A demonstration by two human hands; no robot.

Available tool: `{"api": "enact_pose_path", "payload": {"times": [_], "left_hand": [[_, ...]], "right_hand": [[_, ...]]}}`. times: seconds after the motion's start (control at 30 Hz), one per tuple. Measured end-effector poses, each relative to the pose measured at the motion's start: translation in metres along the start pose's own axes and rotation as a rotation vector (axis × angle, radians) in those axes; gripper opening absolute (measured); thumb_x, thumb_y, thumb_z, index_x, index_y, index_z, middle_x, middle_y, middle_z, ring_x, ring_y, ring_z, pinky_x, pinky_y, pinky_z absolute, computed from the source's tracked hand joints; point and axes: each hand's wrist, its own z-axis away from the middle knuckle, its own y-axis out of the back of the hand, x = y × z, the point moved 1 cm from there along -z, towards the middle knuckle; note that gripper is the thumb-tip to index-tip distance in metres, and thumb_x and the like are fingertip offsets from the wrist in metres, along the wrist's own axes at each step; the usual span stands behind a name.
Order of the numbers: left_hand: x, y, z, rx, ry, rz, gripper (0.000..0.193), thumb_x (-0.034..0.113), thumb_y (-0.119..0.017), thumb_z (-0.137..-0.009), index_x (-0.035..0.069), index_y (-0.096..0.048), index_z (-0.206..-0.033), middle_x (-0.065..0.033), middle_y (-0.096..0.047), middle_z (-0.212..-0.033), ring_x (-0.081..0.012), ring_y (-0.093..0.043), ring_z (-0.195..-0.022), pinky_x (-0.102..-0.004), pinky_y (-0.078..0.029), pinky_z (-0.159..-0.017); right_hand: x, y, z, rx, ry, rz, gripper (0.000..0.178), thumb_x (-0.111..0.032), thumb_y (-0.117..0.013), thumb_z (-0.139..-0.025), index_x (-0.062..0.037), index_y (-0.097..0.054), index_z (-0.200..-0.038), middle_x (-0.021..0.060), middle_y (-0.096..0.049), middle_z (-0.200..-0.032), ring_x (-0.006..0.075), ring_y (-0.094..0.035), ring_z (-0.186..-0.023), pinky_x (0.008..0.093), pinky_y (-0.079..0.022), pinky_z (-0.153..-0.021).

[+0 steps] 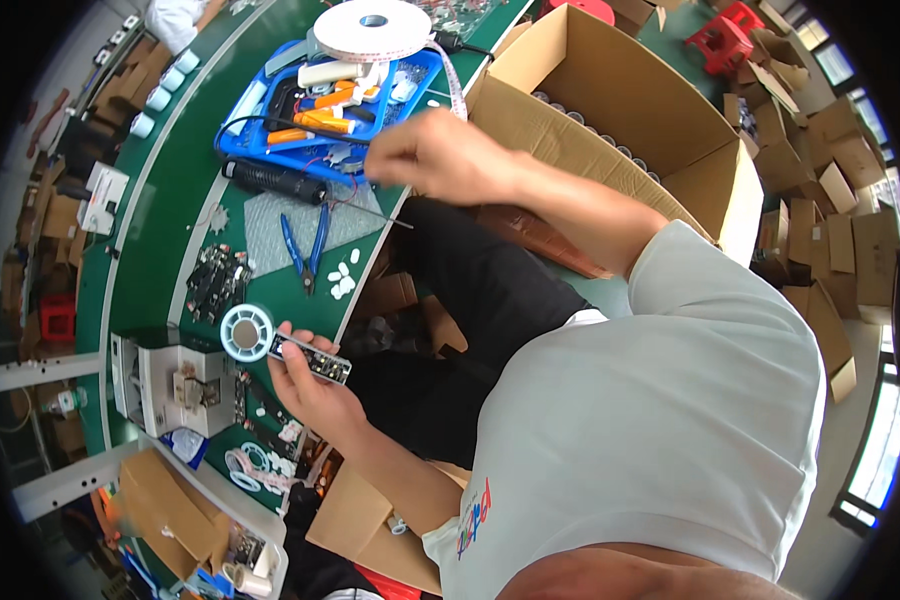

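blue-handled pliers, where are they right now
In the head view, left of centre, the blue-handled pliers lie partly on the bubble wrap, just left of the small white pieces.

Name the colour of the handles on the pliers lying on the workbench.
The handles are blue, seen best in the head view.

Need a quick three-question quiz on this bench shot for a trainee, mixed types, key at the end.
1. Multiple choice: which hand holds the narrow circuit board?
A) right
B) left
C) neither

2. Fill in: the cylinders in the blue tray are coloured ____.

3. True or false: the blue-handled pliers lie inside that tray.

Key:
1. B, the left hand.
2. Orange.
3. False; they lie outside it, their handles over the bubble wrap.
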Motion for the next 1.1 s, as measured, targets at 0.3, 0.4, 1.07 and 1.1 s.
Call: {"api": "enact_pose_path", "payload": {"times": [0.3,0.4,1.07,1.1], "left_hand": [[0.0,0.0,-0.02,0.023,0.012,0.011,0.033,0.022,-0.057,-0.11,-0.002,-0.061,-0.132,-0.0067,-0.064,-0.099,-0.0145,-0.058,-0.081,-0.028,-0.049,-0.074],[-0.001,-0.007,-0.023,0.023,0.029,0.062,0.032,0.021,-0.057,-0.109,-0.002,-0.062,-0.13,-0.0077,-0.065,-0.099,-0.0149,-0.059,-0.081,-0.0276,-0.05,-0.075],[-0.001,0.0,-0.024,0.01,0.066,0.139,0.032,0.024,-0.056,-0.11,-0.001,-0.063,-0.127,-0.0078,-0.068,-0.097,-0.0133,-0.063,-0.074,-0.027,-0.052,-0.066],[-0.001,0.0,-0.023,0.014,0.073,0.137,0.032,0.024,-0.055,-0.11,-0.001,-0.063,-0.127,-0.0077,-0.068,-0.096,-0.0132,-0.063,-0.074,-0.0269,-0.052,-0.065]], "right_hand": [[0.057,0.002,-0.08,-0.155,-0.158,0.693,0.026,-0.026,-0.074,-0.094,-0.0006,-0.079,-0.097,0.0109,-0.077,-0.088,0.0305,-0.071,-0.068,0.0382,-0.059,-0.068],[0.065,-0.018,-0.094,-0.26,-0.214,0.964,0.03,-0.029,-0.069,-0.096,-0.0004,-0.079,-0.096,0.0103,-0.075,-0.079,0.0246,-0.071,-0.063,0.0352,-0.061,-0.062],[0.024,0.017,-0.103,-0.083,-0.199,0.781,0.034,-0.033,-0.069,-0.084,0.0009,-0.074,-0.086,0.0191,-0.074,-0.081,0.0422,-0.068,-0.072,0.0472,-0.056,-0.068],[0.021,0.02,-0.101,-0.069,-0.206,0.775,0.034,-0.032,-0.069,-0.084,0.0011,-0.074,-0.085,0.0189,-0.073,-0.08,0.042,-0.068,-0.072,0.047,-0.056,-0.068]]}}
